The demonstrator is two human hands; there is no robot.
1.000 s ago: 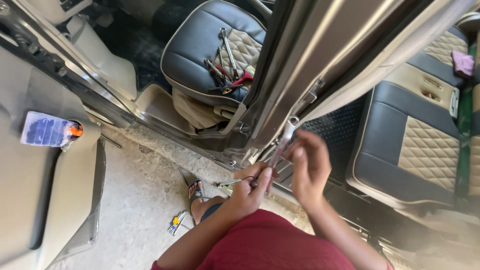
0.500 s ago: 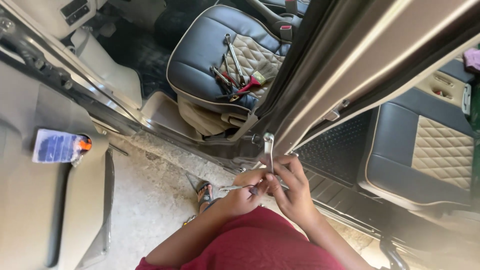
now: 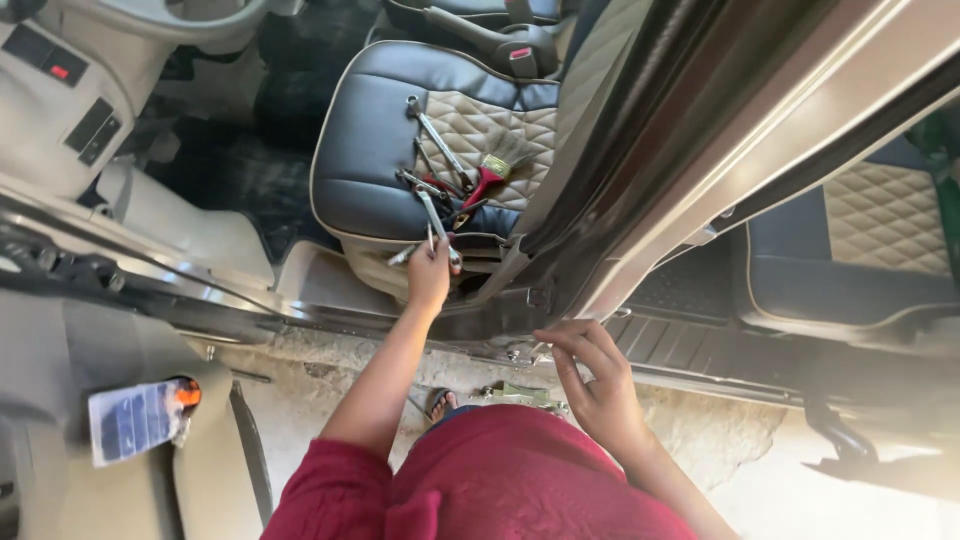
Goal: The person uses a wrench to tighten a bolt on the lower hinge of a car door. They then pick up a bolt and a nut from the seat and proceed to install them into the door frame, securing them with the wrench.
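My left hand (image 3: 430,278) reaches to the front edge of a dark car seat (image 3: 365,150) and is closed on a metal wrench (image 3: 432,218) that lies among several wrenches (image 3: 435,135) and a red-handled brush (image 3: 490,172). My right hand (image 3: 597,385) hovers low by the foot of the door pillar (image 3: 640,190), fingers spread and slightly curled, with nothing visible in it. A small metal bracket (image 3: 522,396) lies just left of that hand, by the sill.
The open front door panel (image 3: 60,470) at the left carries a blue packet with an orange cap (image 3: 135,420). Rough concrete ground (image 3: 300,400) lies below, with my sandalled foot (image 3: 440,402). A rear seat (image 3: 880,250) and ribbed floor mat (image 3: 690,300) are at the right.
Both hands were together on a wrench by the pillar foot. My left hand has since moved up to the seat with the wrench, and my right hand has let go and stayed low.
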